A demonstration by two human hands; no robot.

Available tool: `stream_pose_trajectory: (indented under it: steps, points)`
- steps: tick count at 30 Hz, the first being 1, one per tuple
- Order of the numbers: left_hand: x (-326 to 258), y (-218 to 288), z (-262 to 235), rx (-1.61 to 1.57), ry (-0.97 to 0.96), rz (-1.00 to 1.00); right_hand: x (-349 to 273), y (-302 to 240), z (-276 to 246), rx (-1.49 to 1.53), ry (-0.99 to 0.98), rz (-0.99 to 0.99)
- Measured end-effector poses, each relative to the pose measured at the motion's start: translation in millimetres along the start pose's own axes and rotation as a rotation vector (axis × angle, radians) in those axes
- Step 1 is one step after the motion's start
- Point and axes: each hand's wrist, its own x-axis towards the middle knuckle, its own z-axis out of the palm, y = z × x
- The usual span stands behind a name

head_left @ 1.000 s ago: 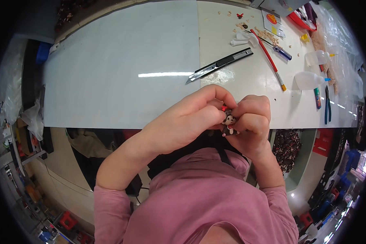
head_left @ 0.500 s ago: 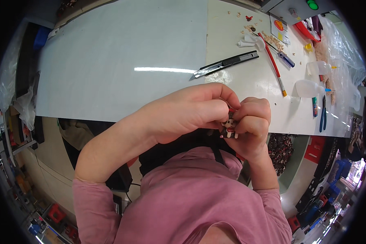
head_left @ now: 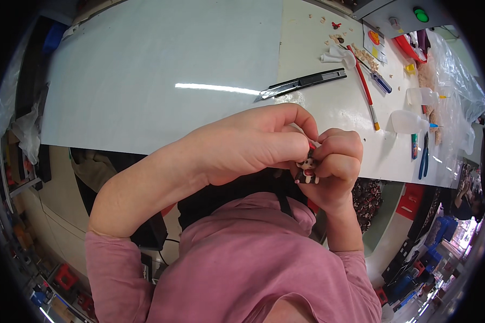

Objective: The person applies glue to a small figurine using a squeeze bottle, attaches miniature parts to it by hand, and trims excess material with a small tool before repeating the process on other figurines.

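Between my hands, just off the table's near edge, is a small animal figurine [head_left: 307,171] with a pale face, dark patches and a bit of red at its top. My right hand [head_left: 338,161] is closed round its side and back, fingers curled. From the left, my left hand [head_left: 269,137] reaches over with thumb and forefinger pinched at the red part on the figurine's head. The fingertips there partly cover that part, so its shape is unclear.
On the table [head_left: 161,54] beyond my hands lies a utility knife [head_left: 304,83], blade exposed. To the right are a red-handled brush [head_left: 364,89], screwdriver [head_left: 380,82], white cloth [head_left: 338,56], squeeze bottles [head_left: 407,122] and blue pliers [head_left: 424,156]. A bin of small dark pieces [head_left: 367,204] stands below the edge.
The view has shifted slightly. Both hands stay together on the figurine, and a little more red shows at its top beside my left fingertips.
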Motion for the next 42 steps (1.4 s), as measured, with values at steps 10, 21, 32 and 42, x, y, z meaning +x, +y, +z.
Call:
stream_pose_trajectory:
  steps: [10, 21, 32, 42]
  points:
    - [0.3, -2.6, -1.7, 0.000, -0.012, 0.014, -1.3, 0.4, 2.0, -0.007, 0.021, 0.003]
    - [-0.5, -1.2, 0.7, 0.020, -0.003, 0.021, -0.5, -0.8, 2.1, 0.003, 0.028, 0.010]
    - [-0.2, -3.5, -2.2, 0.027, -0.003, 0.018, -2.5, 2.1, 3.4, -0.004, 0.034, -0.001]
    - [0.5, -4.1, -2.3, 0.012, -0.014, 0.021, -2.7, 1.2, 2.4, -0.010, 0.034, 0.012]
